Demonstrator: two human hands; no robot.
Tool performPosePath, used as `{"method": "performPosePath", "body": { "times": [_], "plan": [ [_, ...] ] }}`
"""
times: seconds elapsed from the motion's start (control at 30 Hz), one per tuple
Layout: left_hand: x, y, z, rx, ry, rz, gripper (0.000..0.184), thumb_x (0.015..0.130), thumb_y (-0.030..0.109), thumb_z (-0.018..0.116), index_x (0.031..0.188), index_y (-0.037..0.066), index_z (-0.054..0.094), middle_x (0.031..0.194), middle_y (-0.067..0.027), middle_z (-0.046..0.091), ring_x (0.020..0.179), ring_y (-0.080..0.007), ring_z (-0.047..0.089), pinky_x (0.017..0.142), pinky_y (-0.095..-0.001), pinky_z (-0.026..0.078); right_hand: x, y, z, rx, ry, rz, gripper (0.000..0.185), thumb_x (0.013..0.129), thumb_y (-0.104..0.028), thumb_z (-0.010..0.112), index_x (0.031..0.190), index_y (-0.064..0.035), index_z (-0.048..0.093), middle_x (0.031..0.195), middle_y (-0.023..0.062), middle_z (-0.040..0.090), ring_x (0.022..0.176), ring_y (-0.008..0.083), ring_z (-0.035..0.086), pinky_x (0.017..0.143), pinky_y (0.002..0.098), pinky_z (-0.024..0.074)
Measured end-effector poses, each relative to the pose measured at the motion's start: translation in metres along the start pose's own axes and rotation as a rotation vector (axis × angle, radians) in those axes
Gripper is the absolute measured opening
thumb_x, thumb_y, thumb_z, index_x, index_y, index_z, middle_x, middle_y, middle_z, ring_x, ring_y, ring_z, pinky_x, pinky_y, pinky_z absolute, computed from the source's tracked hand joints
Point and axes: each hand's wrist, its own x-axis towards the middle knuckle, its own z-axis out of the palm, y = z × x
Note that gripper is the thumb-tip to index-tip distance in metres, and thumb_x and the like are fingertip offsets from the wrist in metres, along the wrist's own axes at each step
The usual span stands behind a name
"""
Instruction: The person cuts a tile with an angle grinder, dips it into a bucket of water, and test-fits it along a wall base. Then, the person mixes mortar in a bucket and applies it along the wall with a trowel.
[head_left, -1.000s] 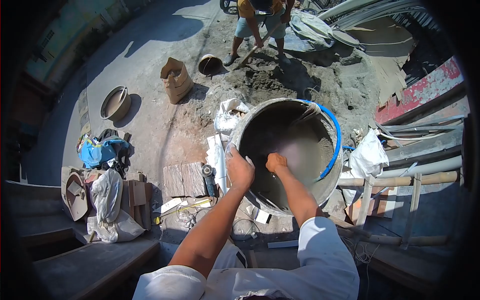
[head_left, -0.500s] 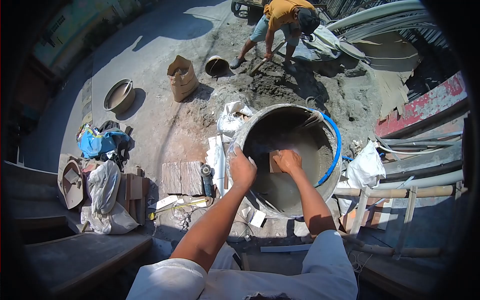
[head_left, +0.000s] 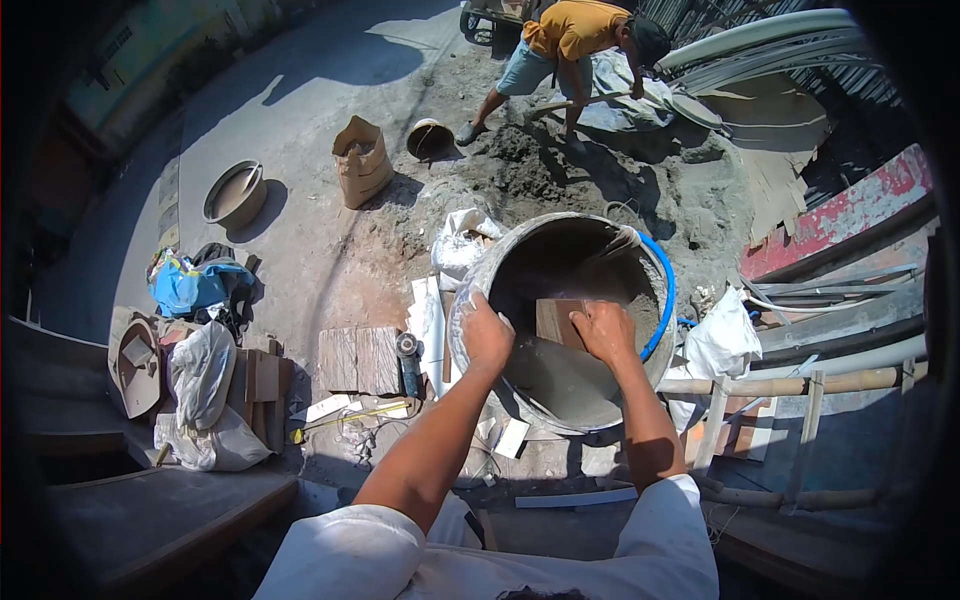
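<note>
A large round drum (head_left: 528,233) stands before me, part full of murky grey water (head_left: 565,385). My left hand (head_left: 486,338) is closed over its left rim, with the thumb to the inside. Inside the drum's opening, above the water, my right hand (head_left: 608,331) grips a brown tile (head_left: 557,322) by its right edge. The tile's broad face shows, and the fingers beneath it are hidden. A blue hose (head_left: 666,280) curves along the drum's right rim.
Left of the drum lie an angle grinder (head_left: 408,362) and stacked tiles (head_left: 358,360). A paper sack (head_left: 362,168) and a basin (head_left: 237,196) stand farther off. Another person (head_left: 570,45) bends over a mortar heap (head_left: 520,165) with a long-handled tool. Bamboo rails (head_left: 800,384) run at right.
My right hand has moved slightly right, and the tile now shows much more of its face. My left hand stays on the rim. The other person's tool has swung up to the right.
</note>
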Motion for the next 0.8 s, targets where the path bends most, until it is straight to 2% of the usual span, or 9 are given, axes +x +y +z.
{"method": "performPosePath", "body": {
  "times": [0.33, 0.43, 0.5, 0.57, 0.6, 0.63, 0.7, 0.73, 0.8],
  "plan": [
    [-0.001, -0.013, 0.014, -0.008, 0.039, -0.018, 0.056, 0.081, 0.008, 0.057, 0.133, -0.001, 0.037, 0.119, -0.0302, 0.051, 0.11, -0.0452, 0.052, 0.089, -0.0522, 0.046, -0.078, -0.029, -0.098, 0.037, 0.156, -0.011, 0.036, 0.082, -0.034, 0.06, 0.074, 0.0004, 0.064, 0.079, 0.022, 0.062, 0.074, 0.0416, 0.061, 0.066, 0.0492, 0.046],
    [0.017, -0.025, 0.005, -0.075, -0.077, 0.079, 0.074, 0.084, 0.029, 0.063, 0.141, 0.0, 0.025, 0.131, -0.0335, 0.043, 0.12, -0.0479, 0.045, 0.099, -0.0514, 0.039, -0.105, -0.04, -0.115, 0.138, 0.322, -0.043, 0.033, 0.082, -0.033, 0.059, 0.075, -0.001, 0.066, 0.075, 0.0214, 0.062, 0.072, 0.0409, 0.061, 0.064, 0.0479, 0.0458],
    [0.012, -0.056, 0.003, -0.285, -0.238, 0.181, 0.106, 0.081, 0.057, 0.064, 0.147, -0.004, 0.007, 0.144, -0.0363, 0.028, 0.134, -0.0475, 0.032, 0.111, -0.046, 0.028, -0.113, -0.031, -0.113, 0.052, 0.289, -0.008, 0.032, 0.082, -0.034, 0.059, 0.078, -0.0029, 0.068, 0.073, 0.0205, 0.062, 0.071, 0.0395, 0.061, 0.065, 0.0476, 0.046],
    [-0.015, -0.073, -0.052, -0.382, -0.372, 0.131, 0.107, 0.083, 0.057, 0.061, 0.145, -0.01, 0.006, 0.146, -0.0347, 0.025, 0.137, -0.041, 0.03, 0.112, -0.039, 0.027, -0.125, -0.036, -0.117, -0.058, 0.268, 0.003, 0.033, 0.082, -0.035, 0.058, 0.079, -0.0033, 0.069, 0.073, 0.0203, 0.062, 0.071, 0.039, 0.061, 0.065, 0.0477, 0.0461],
    [-0.018, -0.108, -0.05, -0.372, -0.34, 0.246, 0.105, 0.084, 0.054, 0.063, 0.145, -0.01, 0.007, 0.146, -0.0331, 0.027, 0.136, -0.0408, 0.033, 0.112, -0.0394, 0.028, -0.13, -0.04, -0.122, -0.01, 0.293, 0.03, 0.035, 0.082, -0.036, 0.059, 0.077, -0.0026, 0.067, 0.073, 0.0205, 0.062, 0.071, 0.0398, 0.061, 0.064, 0.0482, 0.0459],
    [-0.024, -0.15, -0.046, -0.482, -0.343, 0.322, 0.093, 0.086, 0.042, 0.067, 0.149, 0.001, 0.012, 0.147, -0.028, 0.028, 0.135, -0.036, 0.035, 0.11, -0.0413, 0.031, -0.128, -0.044, -0.129, 0.035, 0.32, 0.042, 0.037, 0.082, -0.038, 0.059, 0.075, -0.002, 0.066, 0.073, 0.0207, 0.063, 0.071, 0.0405, 0.061, 0.064, 0.0487, 0.0458],
    [-0.086, -0.189, -0.123, -0.472, -0.532, 0.088, 0.09, 0.087, 0.036, 0.068, 0.149, 0.001, 0.012, 0.139, -0.0277, 0.04, 0.121, -0.0339, 0.051, 0.102, -0.0414, 0.04, -0.126, -0.034, -0.129, -0.07, 0.327, -0.005, 0.037, 0.083, -0.038, 0.058, 0.078, -0.0034, 0.069, 0.073, 0.019, 0.064, 0.068, 0.0361, 0.063, 0.062, 0.0437, 0.0465],
    [-0.095, -0.275, -0.103, -0.434, -0.475, 0.153, 0.091, 0.085, 0.04, 0.068, 0.148, 0.003, 0.014, 0.126, -0.028, 0.053, 0.113, -0.0362, 0.057, 0.093, -0.0402, 0.047, -0.124, -0.033, -0.127, -0.153, 0.284, 0.018, 0.037, 0.083, -0.039, 0.058, 0.078, -0.0038, 0.069, 0.073, 0.0186, 0.064, 0.068, 0.0354, 0.063, 0.062, 0.0434, 0.0465],
    [-0.156, -0.382, -0.137, -0.217, -0.449, -0.01, 0.092, 0.083, 0.042, 0.069, 0.148, 0.003, 0.016, 0.121, -0.0284, 0.057, 0.114, -0.0371, 0.057, 0.095, -0.0414, 0.045, -0.132, -0.047, -0.145, -0.219, 0.258, -0.004, 0.036, 0.083, -0.038, 0.059, 0.081, -0.0041, 0.069, 0.074, 0.0184, 0.065, 0.068, 0.0339, 0.064, 0.062, 0.0432, 0.0467]
  ]
}}
